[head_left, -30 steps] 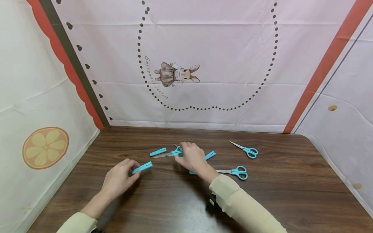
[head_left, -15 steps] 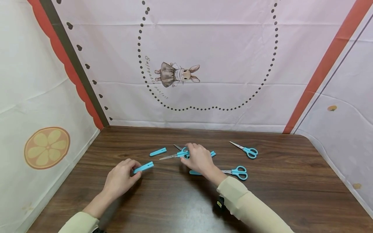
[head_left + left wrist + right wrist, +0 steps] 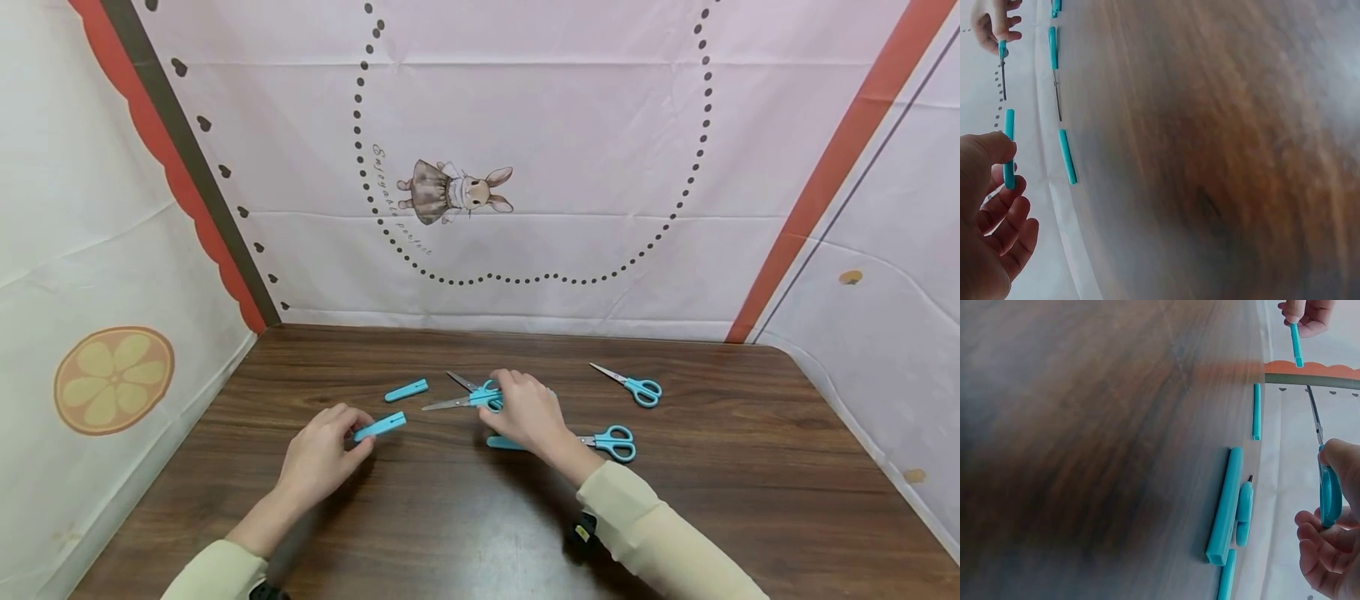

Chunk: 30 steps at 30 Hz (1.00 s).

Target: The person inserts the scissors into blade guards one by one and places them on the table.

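Observation:
My left hand (image 3: 318,450) pinches a light-blue scissors cover (image 3: 381,426) between thumb and fingers, its slotted end facing right. Opposite it, my right hand (image 3: 528,412) holds a pair of scissors (image 3: 450,403) by the light-blue handles, the closed blades pointing left toward the cover. A gap separates blade tip and cover, which the left wrist view shows as well, with both the cover (image 3: 1009,125) and the scissors (image 3: 1003,75) raised above the tabletop. Just behind the held pair, another pair of scissors (image 3: 461,381) lies on the table, partly overlapped by it.
One loose cover (image 3: 407,390) lies behind my left hand. Another cover (image 3: 504,443) sits under my right wrist, near scissors (image 3: 617,443) to its right. Farther back right lie more scissors (image 3: 645,392). A printed cloth (image 3: 600,167) hangs behind the brown table (image 3: 420,517).
My right hand has drawn the scissors to the right, away from the loose cover and across the pair behind. The left hand has moved slightly right with its cover.

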{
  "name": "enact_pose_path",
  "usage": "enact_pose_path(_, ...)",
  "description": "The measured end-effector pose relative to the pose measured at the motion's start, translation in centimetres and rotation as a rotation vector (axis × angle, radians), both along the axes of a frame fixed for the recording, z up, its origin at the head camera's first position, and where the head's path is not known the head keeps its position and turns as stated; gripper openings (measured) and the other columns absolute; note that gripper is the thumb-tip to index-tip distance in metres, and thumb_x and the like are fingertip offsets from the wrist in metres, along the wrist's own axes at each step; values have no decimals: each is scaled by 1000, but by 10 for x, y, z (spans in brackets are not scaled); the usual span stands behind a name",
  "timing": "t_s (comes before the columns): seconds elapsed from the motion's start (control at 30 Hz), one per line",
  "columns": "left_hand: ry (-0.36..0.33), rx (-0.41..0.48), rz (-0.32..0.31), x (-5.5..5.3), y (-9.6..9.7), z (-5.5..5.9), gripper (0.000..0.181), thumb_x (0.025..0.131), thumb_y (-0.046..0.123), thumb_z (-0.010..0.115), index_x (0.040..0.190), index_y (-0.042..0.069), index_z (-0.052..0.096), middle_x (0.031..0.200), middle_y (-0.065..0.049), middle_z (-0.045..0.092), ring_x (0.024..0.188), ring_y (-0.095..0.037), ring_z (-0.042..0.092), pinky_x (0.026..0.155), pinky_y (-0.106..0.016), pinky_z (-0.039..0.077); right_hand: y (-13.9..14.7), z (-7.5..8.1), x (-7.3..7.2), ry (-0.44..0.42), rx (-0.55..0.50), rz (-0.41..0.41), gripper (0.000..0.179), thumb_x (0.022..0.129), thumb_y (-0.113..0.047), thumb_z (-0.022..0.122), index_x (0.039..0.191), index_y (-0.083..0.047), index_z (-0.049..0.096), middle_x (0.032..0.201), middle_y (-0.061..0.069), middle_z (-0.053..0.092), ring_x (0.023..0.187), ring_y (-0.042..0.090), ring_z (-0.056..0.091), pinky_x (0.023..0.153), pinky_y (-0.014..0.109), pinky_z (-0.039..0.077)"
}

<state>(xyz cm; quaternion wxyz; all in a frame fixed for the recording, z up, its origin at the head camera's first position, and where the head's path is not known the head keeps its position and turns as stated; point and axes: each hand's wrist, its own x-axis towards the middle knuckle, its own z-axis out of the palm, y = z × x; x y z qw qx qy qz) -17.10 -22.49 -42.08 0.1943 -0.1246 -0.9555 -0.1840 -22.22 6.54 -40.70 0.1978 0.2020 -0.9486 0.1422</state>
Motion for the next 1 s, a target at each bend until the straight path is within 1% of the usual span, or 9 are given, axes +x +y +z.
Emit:
enact_pose_path(0.1, -5, 10, -8, -1, 3, -1, 15, 74, 19, 75, 85, 19, 66, 75, 8, 52, 68, -8, 45, 53, -24, 37, 5, 1, 4, 9, -10, -7, 42, 76, -41, 67, 106, -12, 64, 88, 0, 65, 71, 16, 61, 52, 29, 47)
enact_pose_path(0.2, -22, 16, -19, -2, 6, -1, 15, 74, 19, 75, 86, 19, 66, 76, 7, 53, 69, -8, 45, 54, -24, 38, 10, 2, 7, 23, -9, -8, 43, 76, -43, 67, 104, -11, 64, 85, 0, 65, 69, 15, 61, 52, 29, 47)
enact_pose_path(0.3, -26, 21, -24, -2, 10, -2, 15, 75, 19, 75, 86, 18, 66, 76, 7, 53, 69, -8, 46, 55, -25, 38, 14, 2, 11, 31, -4, -8, 43, 76, -43, 67, 104, -12, 64, 84, -1, 65, 66, 13, 59, 50, 27, 46)
enact_pose_path(0.43, -11, 21, -39, -4, 16, -3, 14, 75, 20, 74, 86, 19, 66, 78, 8, 54, 69, -7, 46, 55, -24, 39, 18, 1, 13, 34, -8, -4, 43, 75, -42, 68, 105, -11, 64, 81, -2, 63, 61, 11, 55, 47, 25, 42)
enact_pose_path(0.57, 5, 16, -60, -7, 21, -3, 14, 75, 21, 75, 86, 20, 66, 78, 10, 54, 70, -6, 47, 56, -24, 40, 22, -1, 14, 53, -17, -1, 42, 73, -40, 71, 104, -11, 64, 79, -1, 64, 60, 12, 55, 45, 25, 41)
enact_pose_path(0.77, 18, 11, -73, -11, 29, -2, 15, 74, 21, 75, 86, 20, 65, 78, 10, 54, 70, -6, 48, 56, -23, 40, 28, 0, 15, 31, -1, -36, 43, 75, -42, 68, 105, -11, 64, 83, 0, 65, 65, 14, 59, 48, 27, 45)
enact_pose_path(1.0, 31, 10, -88, -14, 34, -2, 14, 75, 20, 74, 85, 21, 64, 76, 9, 54, 69, -6, 46, 55, -23, 38, 35, 0, 14, 22, 11, -60, 45, 75, -44, 68, 106, -12, 64, 83, 0, 65, 62, 13, 58, 44, 24, 41)
